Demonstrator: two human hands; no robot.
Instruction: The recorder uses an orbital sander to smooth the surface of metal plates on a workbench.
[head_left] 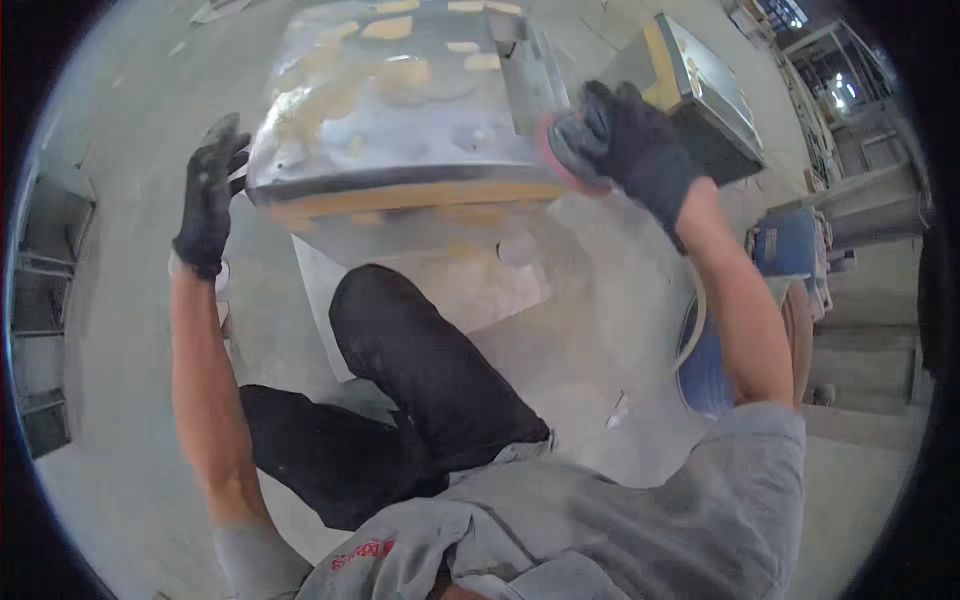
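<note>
One metal box (430, 125) top centre, one smaller box (715, 95) upper right, insides hidden; left hand (212, 180), fingers unclenched; right hand (637, 138), fingers clasping one pad (572, 157)

The person wears a grey shirt (600, 525), creased across the front and patched with darker shades. A small red marking (365, 553) sits on the shirt's left front. Its left sleeve (255, 560) and right sleeve (765, 440) are short, with bare forearms beyond them. Farthest from the shirt, the left hand (212, 175) and right hand (635, 140) wear dark, close-fitting gloves, the left one dusty grey toward the fingertips. Black, plain-looking trousers (430, 370) show just beyond the shirt's lower edge.
</note>
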